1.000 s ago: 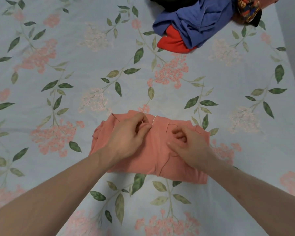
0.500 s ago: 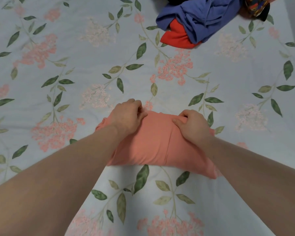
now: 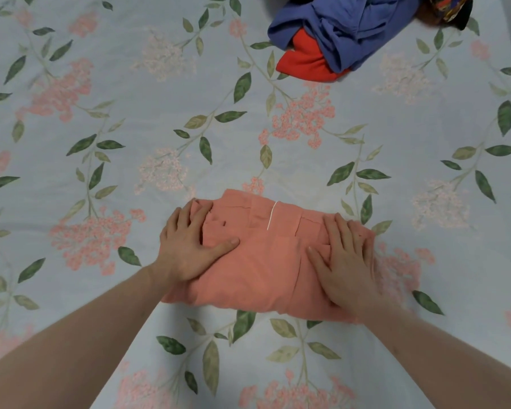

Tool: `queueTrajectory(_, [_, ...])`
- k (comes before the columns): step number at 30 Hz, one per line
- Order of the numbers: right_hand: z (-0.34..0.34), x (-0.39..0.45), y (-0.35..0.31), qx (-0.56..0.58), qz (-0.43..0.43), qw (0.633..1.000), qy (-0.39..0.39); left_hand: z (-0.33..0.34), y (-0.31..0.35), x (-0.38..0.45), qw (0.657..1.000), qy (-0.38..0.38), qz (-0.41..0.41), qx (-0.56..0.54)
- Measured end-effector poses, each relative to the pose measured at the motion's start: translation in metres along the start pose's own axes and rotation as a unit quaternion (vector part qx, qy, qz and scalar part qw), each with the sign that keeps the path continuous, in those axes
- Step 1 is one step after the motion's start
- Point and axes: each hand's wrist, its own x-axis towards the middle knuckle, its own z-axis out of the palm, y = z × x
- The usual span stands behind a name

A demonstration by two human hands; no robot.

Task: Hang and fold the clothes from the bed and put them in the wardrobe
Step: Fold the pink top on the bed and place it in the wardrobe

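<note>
Both hands, left hand (image 3: pixel 189 246) and right hand (image 3: pixel 347 261), press flat, fingers spread, on the folded coral garment's (image 3: pixel 263 261) side edges.

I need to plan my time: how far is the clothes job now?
Done: the salmon garment lies folded on the bed. In hand: left hand and right hand press it flat. Left: the blue garment and red garment lie unfolded; no wardrobe is visible.
</note>
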Motion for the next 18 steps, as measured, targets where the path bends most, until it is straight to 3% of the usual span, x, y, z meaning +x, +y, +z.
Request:
queueTrajectory(9, [0.013,0.024,0.0,-0.016,0.024,0.998,-0.055,-0.008,0.008,0.004,0.999,0.037,0.008,0.035])
queueTrajectory(12, [0.003,0.028,0.003,-0.043,0.015,0.997,-0.07,-0.015,0.011,-0.002,0.998,0.012,0.029,0.058])
queueTrajectory(16, [-0.002,0.029,-0.003,-0.02,0.017,0.997,-0.075,-0.027,0.011,-0.01,0.996,-0.045,0.014,-0.075])
queueTrajectory(18, [-0.007,0.026,-0.004,-0.007,0.013,1.0,-0.027,-0.03,0.01,-0.014,0.982,-0.046,-0.013,-0.183])
